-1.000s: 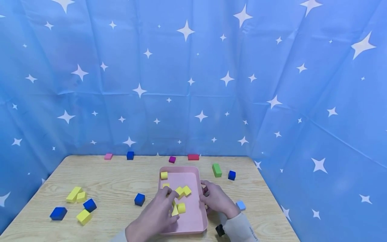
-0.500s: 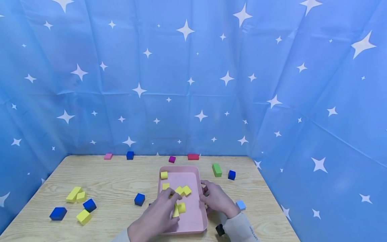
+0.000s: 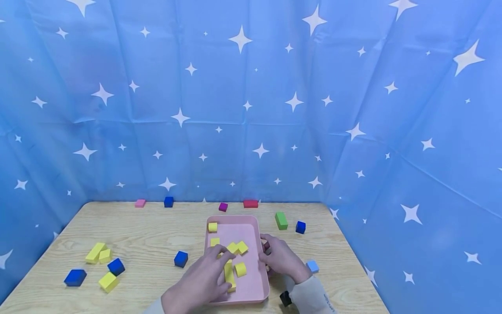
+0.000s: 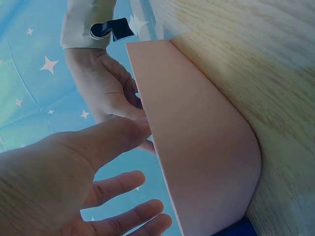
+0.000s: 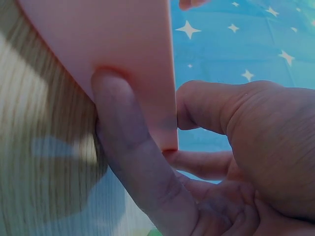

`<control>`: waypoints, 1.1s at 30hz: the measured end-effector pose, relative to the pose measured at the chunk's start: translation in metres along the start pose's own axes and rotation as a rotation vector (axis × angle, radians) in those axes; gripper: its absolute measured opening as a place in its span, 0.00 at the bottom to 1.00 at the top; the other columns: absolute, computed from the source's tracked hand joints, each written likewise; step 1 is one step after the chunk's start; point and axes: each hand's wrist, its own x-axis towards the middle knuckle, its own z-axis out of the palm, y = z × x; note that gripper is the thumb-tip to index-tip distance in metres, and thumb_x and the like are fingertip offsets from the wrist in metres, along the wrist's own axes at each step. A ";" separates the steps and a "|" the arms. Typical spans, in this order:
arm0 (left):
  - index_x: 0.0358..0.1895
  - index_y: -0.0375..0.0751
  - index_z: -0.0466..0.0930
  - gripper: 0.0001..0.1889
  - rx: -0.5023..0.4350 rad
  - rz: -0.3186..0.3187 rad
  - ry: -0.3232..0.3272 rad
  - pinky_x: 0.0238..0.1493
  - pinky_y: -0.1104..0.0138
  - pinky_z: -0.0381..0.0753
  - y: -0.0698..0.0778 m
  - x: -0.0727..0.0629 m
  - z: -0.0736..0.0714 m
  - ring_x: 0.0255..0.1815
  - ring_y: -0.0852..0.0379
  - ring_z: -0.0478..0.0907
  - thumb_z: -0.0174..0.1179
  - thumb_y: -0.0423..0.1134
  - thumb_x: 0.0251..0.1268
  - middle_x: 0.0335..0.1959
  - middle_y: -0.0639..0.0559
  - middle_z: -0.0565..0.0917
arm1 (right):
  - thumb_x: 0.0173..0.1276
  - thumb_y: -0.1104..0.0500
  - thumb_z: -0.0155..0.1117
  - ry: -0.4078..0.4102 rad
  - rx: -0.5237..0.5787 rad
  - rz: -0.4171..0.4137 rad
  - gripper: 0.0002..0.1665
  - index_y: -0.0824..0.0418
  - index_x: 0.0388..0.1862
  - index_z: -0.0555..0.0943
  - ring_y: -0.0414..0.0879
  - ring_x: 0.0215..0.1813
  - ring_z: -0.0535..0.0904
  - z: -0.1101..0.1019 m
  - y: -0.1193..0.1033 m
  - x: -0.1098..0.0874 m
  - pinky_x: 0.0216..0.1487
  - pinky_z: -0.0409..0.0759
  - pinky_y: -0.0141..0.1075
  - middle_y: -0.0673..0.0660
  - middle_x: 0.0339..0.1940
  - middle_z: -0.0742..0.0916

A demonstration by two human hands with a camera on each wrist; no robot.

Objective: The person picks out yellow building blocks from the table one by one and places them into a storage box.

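A pink tray holds several yellow blocks, among them a long yellow block and a yellow cylinder. Over its left part is my left hand, fingers spread, thumb tip beside or touching the long block; some blocks under it are hidden. In the left wrist view the left fingers extend loosely above the tray wall. My right hand grips the tray's right wall. Its thumb is over the rim and a finger presses the outside, as the right wrist view shows.
On the wooden table, yellow blocks and blue blocks lie to the left, with a blue cube closer to the tray. Behind the tray are red and magenta blocks; a green block lies right.
The long yellow block under my left hand now shows more of its length. The yellow cylinder has shifted slightly right. The left hand moved only a little; the right hand stays on the tray.
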 end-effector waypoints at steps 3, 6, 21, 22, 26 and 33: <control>0.73 0.51 0.87 0.33 0.005 0.019 0.028 0.60 0.49 0.97 -0.003 -0.003 -0.001 0.59 0.51 0.85 0.87 0.49 0.66 0.73 0.46 0.85 | 0.83 0.66 0.69 0.001 0.003 0.005 0.43 0.67 0.92 0.67 0.47 0.40 0.90 -0.001 -0.001 0.000 0.32 0.97 0.44 0.61 0.52 0.89; 0.71 0.51 0.88 0.31 0.014 0.024 0.055 0.57 0.50 0.96 -0.006 -0.005 -0.002 0.58 0.52 0.85 0.86 0.48 0.67 0.70 0.47 0.86 | 0.83 0.66 0.69 0.000 0.007 0.014 0.43 0.66 0.93 0.67 0.47 0.41 0.91 -0.001 -0.003 -0.001 0.33 0.97 0.44 0.61 0.53 0.89; 0.63 0.49 0.93 0.23 0.114 -0.013 0.240 0.51 0.58 0.94 -0.026 -0.015 -0.016 0.51 0.58 0.84 0.86 0.43 0.67 0.58 0.53 0.89 | 0.84 0.66 0.69 0.000 0.015 0.011 0.42 0.65 0.92 0.68 0.48 0.40 0.90 -0.001 -0.005 -0.003 0.32 0.97 0.44 0.61 0.52 0.88; 0.63 0.49 0.93 0.22 0.115 -0.023 0.248 0.53 0.58 0.94 -0.028 -0.016 -0.017 0.52 0.57 0.85 0.86 0.42 0.67 0.59 0.52 0.90 | 0.84 0.66 0.69 0.000 0.016 0.013 0.42 0.65 0.92 0.68 0.48 0.40 0.90 -0.001 -0.005 -0.003 0.32 0.97 0.44 0.61 0.52 0.88; 0.63 0.51 0.93 0.21 0.105 -0.084 0.242 0.58 0.54 0.96 -0.035 -0.018 -0.022 0.57 0.54 0.87 0.85 0.43 0.71 0.61 0.51 0.90 | 0.84 0.66 0.69 0.000 0.017 0.016 0.42 0.65 0.92 0.68 0.48 0.41 0.90 -0.001 -0.005 -0.002 0.33 0.97 0.44 0.61 0.52 0.88; 0.67 0.51 0.92 0.22 0.089 -0.209 0.215 0.66 0.45 0.95 -0.048 -0.026 -0.031 0.64 0.48 0.88 0.83 0.47 0.74 0.67 0.45 0.89 | 0.83 0.66 0.69 -0.004 0.020 0.014 0.43 0.65 0.93 0.68 0.48 0.41 0.90 -0.002 -0.004 -0.002 0.32 0.97 0.45 0.61 0.52 0.88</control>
